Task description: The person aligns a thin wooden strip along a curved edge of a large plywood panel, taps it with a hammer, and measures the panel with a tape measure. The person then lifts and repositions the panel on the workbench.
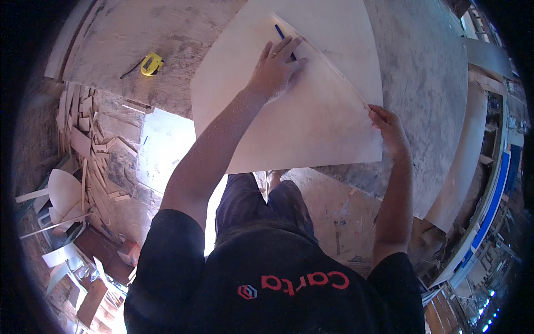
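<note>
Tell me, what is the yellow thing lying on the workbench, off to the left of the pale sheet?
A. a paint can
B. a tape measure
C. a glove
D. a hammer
B: the tape measure is a small yellow case with a dark strap, lying on the workbench apart from both hands.

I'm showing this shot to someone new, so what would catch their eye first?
First the big pale sheet of board on the dusty workbench, with the left hand pressing a blue pen along a thin curved strip while the right hand pins its lower end. Then the yellow tape measure, upper left.
</note>
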